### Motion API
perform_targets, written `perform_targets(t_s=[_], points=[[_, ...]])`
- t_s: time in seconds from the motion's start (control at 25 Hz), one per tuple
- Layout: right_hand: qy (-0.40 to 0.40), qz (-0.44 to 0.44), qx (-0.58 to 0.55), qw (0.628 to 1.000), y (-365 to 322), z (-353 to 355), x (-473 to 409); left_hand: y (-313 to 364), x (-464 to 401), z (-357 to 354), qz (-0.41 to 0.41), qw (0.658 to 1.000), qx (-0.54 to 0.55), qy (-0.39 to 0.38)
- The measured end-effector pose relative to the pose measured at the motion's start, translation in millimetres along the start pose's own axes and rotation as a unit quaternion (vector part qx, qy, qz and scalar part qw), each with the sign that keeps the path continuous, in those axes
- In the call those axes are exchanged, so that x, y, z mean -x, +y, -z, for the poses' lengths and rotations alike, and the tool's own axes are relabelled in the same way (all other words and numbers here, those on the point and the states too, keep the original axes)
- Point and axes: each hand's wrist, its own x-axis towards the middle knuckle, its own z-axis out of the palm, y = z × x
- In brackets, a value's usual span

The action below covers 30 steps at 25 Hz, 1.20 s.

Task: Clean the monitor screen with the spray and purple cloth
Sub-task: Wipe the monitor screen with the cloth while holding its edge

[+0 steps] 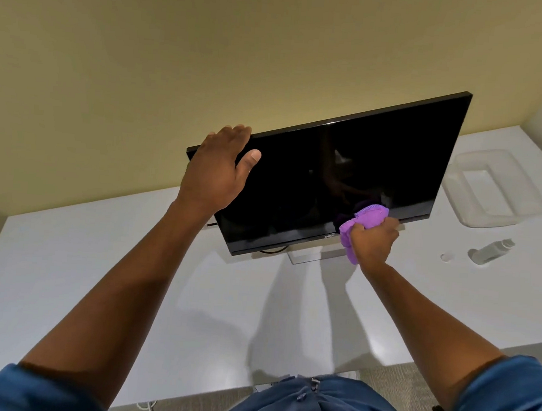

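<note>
A black monitor [323,183] stands on a white desk [95,272], its dark screen facing me. My left hand [215,171] grips the monitor's top left corner, fingers over the top edge and thumb on the screen. My right hand [373,242] is closed around a bunched purple cloth [364,220], which presses against the lower right part of the screen near the bottom bezel. A small clear spray bottle [491,250] lies on its side on the desk to the right, with its round cap [446,257] off beside it.
A clear plastic tray [491,190] sits at the back right of the desk. The monitor's stand base [304,256] and a black cable [272,249] show under the screen. A beige wall rises behind. Carpet and a white cord [150,410] lie below the desk's front edge.
</note>
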Motion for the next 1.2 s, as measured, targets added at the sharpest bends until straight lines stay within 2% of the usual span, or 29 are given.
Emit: perform_targets(t_s=[0.2,0.36,0.48,0.6,0.76,0.92,1.04,1.2], points=[[0.008,-0.004,-0.021,1.000,-9.5,-45.8,48.0,-44.9,20.7,8.9,0.031,0.996,0.066,0.048],[-0.008,-0.004,-0.034,0.999,-16.5,-87.3,97.2,-63.7,35.8,2.8,0.045,0.970,0.227,0.079],[-0.031,-0.003,-0.050,0.998,-19.5,-117.4,136.8,-64.6,43.4,-2.1,0.055,0.963,0.253,0.069],[-0.044,0.075,-0.070,0.994,-24.3,-140.5,173.9,-65.2,49.2,-4.3,0.057,0.962,0.262,0.050],[-0.066,0.233,-0.067,0.968,-51.8,-151.6,203.1,-65.9,48.7,3.9,0.079,0.951,0.295,0.046],[-0.042,0.373,0.014,0.927,-84.4,-141.2,199.2,-64.2,49.2,8.0,0.085,0.951,0.295,0.039],[0.002,0.420,0.078,0.904,-97.5,-116.8,177.0,-61.7,47.5,10.6,0.091,0.956,0.278,0.028],[0.036,0.415,0.100,0.904,-106.3,-65.5,125.3,-62.4,46.3,7.4,0.063,0.981,0.182,0.012]])
